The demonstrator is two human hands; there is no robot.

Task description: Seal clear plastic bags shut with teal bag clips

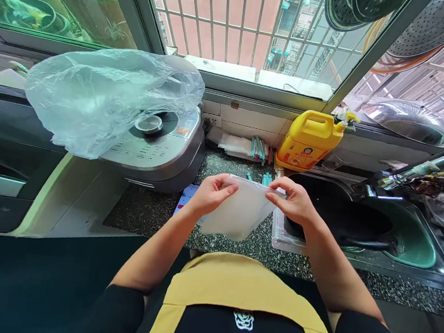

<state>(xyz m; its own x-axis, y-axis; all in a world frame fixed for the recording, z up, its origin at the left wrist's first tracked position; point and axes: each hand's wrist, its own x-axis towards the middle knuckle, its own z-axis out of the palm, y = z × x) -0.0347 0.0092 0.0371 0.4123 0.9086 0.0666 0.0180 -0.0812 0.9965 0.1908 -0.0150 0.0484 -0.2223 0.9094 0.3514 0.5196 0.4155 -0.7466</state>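
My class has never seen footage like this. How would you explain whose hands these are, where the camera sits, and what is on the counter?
There is no machine here: one person works bare-handed, and the single picture comes from a camera worn on their head, looking forward and down. The left hand and right hand hold a translucent plastic bag by its upper edge, above a speckled countertop. To the left stands a rice cooker, partly covered by a large crumpled bag; toward the back right stands a yellow jug.

Two hands, one held bag; from it, one yellow jug at one o'clock, one cooker at ten.
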